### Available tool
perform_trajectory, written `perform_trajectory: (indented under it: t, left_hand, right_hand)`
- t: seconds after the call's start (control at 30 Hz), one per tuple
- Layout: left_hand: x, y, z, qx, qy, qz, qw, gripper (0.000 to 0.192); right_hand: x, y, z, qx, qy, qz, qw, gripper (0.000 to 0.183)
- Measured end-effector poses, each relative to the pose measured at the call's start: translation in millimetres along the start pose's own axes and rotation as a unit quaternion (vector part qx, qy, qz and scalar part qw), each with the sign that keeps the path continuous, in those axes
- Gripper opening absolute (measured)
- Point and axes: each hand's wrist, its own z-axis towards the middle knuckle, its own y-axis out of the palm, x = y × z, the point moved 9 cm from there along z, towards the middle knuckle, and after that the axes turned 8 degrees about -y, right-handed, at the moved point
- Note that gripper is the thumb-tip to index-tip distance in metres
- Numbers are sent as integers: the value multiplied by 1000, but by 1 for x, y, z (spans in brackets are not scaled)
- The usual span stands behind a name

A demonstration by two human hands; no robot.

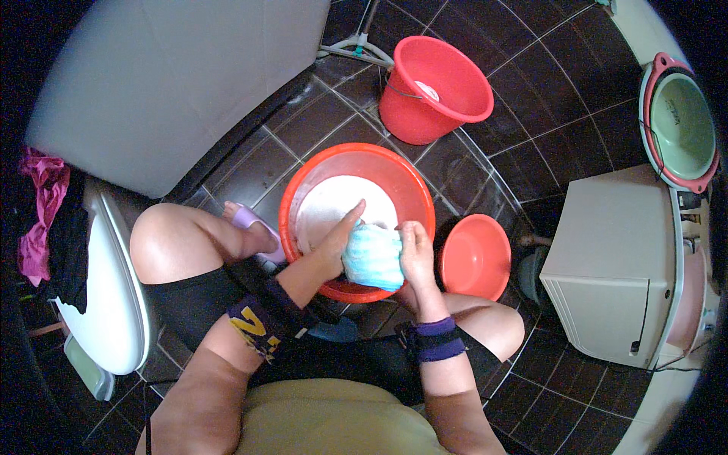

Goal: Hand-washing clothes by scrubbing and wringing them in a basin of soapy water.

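Observation:
A light blue and white striped cloth (373, 257) is stretched between my two hands over the near side of a large red plastic basin (414, 193). My left hand (336, 245) grips the cloth's left edge, thumb pointing up and away. On the right edge, the fingers of my right hand (417, 250) are curled around the fabric. Whitish, sudsy-looking liquid (352, 196) lies in the basin. The cloth hides part of the basin's near wall.
Beyond the basin stands a red bucket (409, 122) with a wire handle. A small orange-red basin (476, 256) is to the right, near a white cabinet (603, 273). Stacked basins (679, 128) hang at far right. A floor squeegee (358, 51) leans behind; a toilet (108, 284) stands left.

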Motion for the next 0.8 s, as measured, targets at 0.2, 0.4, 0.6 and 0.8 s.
perform_trajectory:
  t: [0.2,0.4,0.6,0.8]
  left_hand:
    - [37,7,-26,55,123,473,871,33]
    - [69,40,-43,-22,285,421,861,13]
    - [89,42,-59,-31,316,291,903,6]
    - [91,-26,-37,182,357,266,877,17]
  right_hand:
    - [-11,8,-1,-149,28,110,982,34]
    - [-11,9,-9,-157,-4,100,983,45]
    - [18,33,-23,-271,1,16,962,44]
    - [42,-3,-5,-85,38,152,984,33]
